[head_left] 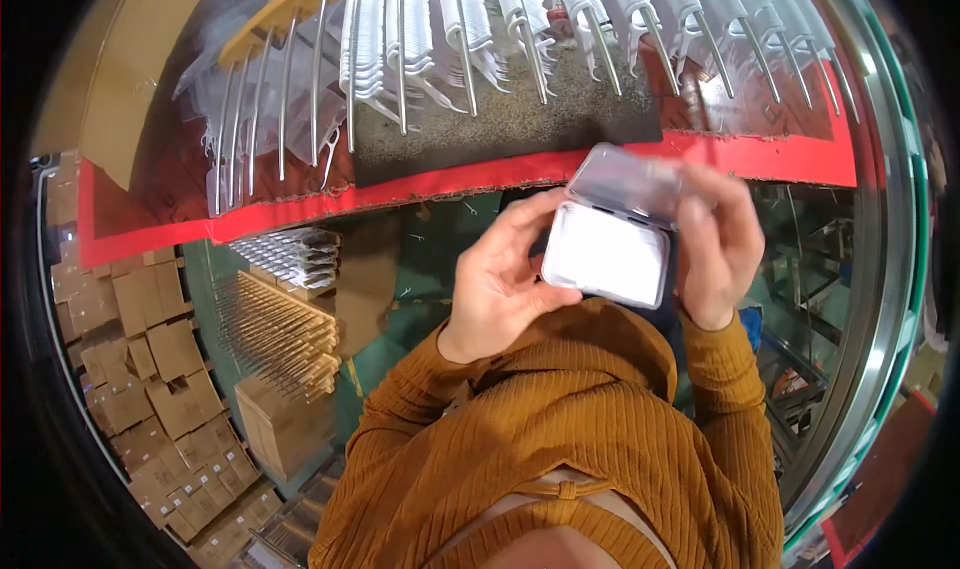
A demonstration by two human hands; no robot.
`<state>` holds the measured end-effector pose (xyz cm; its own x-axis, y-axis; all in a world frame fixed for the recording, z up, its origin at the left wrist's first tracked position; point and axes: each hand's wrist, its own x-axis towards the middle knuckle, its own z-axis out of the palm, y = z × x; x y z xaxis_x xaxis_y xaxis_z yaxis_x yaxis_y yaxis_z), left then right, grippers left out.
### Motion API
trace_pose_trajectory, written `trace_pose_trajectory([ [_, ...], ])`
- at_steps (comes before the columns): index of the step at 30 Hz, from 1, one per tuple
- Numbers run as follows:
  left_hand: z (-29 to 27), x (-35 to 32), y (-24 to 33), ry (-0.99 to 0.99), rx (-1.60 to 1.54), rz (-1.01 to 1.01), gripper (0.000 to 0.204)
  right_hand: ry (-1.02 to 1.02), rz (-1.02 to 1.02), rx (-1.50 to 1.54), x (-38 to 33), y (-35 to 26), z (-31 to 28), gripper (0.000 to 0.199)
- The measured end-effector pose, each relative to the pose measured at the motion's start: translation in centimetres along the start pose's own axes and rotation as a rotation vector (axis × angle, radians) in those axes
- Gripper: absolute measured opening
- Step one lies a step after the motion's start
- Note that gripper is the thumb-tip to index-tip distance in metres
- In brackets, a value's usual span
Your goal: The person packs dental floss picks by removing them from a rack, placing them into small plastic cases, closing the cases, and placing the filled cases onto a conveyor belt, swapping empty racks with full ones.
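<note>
A small clear plastic box (pixel 606 256) with a hinged lid (pixel 622 181) is tipped toward me in front of my chest, its lid raised. Flat white material fills the lower half; I cannot tell what it is. My left hand (pixel 503 281) grips the box by its left side, thumb along the near edge and fingers behind. Around the right end of the lid and hinge is my right hand (pixel 718 244), its fingers bent and smeared by motion. Whether they pinch the lid or only touch it does not show.
Beyond the box is a red-edged bench (pixel 450 181) with a dark, gritty mat (pixel 510 119). Metal rods (pixel 466 64) point toward me, many strung with stacked white plastic picks (pixel 410 19). Cardboard boxes (pixel 165 389) and a wooden rod rack (pixel 285 329) are at left; a metal rail (pixel 880 299) curves at right.
</note>
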<state>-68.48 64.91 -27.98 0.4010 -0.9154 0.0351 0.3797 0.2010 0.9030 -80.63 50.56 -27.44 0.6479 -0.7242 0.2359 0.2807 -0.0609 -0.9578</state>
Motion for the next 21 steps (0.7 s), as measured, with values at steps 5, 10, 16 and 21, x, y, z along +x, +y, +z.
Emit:
trace_pose_trajectory([
  [5,0.0,0.3,-0.4,0.129,-0.138,-0.054,0.068,-0.260,-0.576,-0.495,-0.6,1.3,1.1,0.048],
  [10,-0.3,1.3,1.9,0.099,0.004,0.002,0.056,-0.253,-0.498,-0.477,-0.5,0.2,1.6,0.044],
  [16,0.1,2.5,2.9,-0.195,0.852,0.311,0.036,-0.278,-0.377,-0.448,-0.7,-0.6,0.8,0.036],
  [21,2.9,2.8,0.9,-0.219,1.051,0.444,0.027,-0.166,-0.375,-0.449,-3.2,-0.2,-2.1,0.033],
])
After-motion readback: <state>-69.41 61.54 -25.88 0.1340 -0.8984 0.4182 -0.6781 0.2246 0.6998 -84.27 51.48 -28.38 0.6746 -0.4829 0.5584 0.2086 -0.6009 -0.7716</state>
